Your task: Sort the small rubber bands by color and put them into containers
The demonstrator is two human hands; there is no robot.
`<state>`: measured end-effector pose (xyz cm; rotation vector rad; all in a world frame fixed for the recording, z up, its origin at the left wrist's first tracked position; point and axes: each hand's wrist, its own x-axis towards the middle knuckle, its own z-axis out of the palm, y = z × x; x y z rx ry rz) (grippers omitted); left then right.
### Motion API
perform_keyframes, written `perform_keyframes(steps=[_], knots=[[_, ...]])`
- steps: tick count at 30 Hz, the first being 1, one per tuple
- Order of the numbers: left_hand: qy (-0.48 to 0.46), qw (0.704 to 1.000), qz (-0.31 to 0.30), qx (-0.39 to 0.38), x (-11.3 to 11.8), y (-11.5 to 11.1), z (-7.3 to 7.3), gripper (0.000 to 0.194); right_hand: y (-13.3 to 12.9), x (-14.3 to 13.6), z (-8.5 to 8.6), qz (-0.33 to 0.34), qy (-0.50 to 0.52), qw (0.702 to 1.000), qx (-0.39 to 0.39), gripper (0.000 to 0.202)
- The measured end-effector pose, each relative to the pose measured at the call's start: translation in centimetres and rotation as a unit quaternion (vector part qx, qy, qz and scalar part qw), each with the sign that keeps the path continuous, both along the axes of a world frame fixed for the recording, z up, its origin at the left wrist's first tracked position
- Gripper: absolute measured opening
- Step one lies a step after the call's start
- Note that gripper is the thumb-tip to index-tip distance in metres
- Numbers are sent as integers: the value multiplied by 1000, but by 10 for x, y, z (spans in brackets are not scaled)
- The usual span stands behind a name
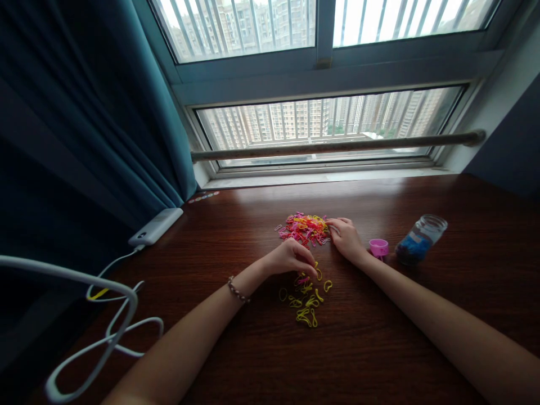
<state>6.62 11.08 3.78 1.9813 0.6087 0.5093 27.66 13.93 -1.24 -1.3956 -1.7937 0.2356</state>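
A heap of small pink, red, orange and yellow rubber bands [304, 228] lies on the brown table. My right hand [346, 239] reaches the heap's right edge, its fingertips close together among the bands; what they pinch, if anything, is hidden. Nearer to me, my left hand [290, 259] bends downward with thumb and fingers pinched at a yellow rubber band [319, 274]. Below it a looser group of yellow rubber bands [311, 302] is spread out, with a little pink among them. A beaded bracelet [237, 290] circles my left wrist.
Beyond my right forearm stand a small pink cup-like piece [378, 246] and a tilted glass jar [421, 239] with blue and dark contents. A white device [155, 228] with a looping white cable [126, 298] lies left, beside a blue curtain [139, 112]. A barred window [329, 121] is behind.
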Motion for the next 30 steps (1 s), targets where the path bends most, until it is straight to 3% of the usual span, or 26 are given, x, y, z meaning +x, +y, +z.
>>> perform_keyframes(steps=[3, 6, 9, 11, 13, 17, 22, 26, 30], knots=[[16, 1000, -9, 17, -2, 2, 0, 26, 2, 0, -3, 6, -17, 1000, -10, 30], [19, 999, 22, 39, -4, 6, 0, 28, 3, 1, -4, 15, -22, 1000, -14, 31], [3, 984, 139, 115, -8, 13, -4, 32, 2, 1, -2, 17, -19, 1000, -14, 30], [-9, 950, 234, 205, -13, 21, -8, 30, 1, 0, -1, 18, -16, 1000, -14, 31], [3, 917, 273, 290, -19, 28, -13, 21, 0, -1, 1, 24, -14, 1000, -11, 33], [100, 896, 227, 369, -25, 35, -20, 24, -2, -2, 5, 40, -1, 999, 7, 36], [180, 890, 193, 373, -21, 33, -26, 34, -5, -3, 9, 14, 20, 1000, 10, 37], [163, 897, 200, 360, -20, 34, -27, 34, -4, -3, 9, 31, -23, 999, 2, 36], [88, 912, 210, 341, -23, 37, -25, 29, -4, -2, 8, 15, 7, 1000, 0, 38]])
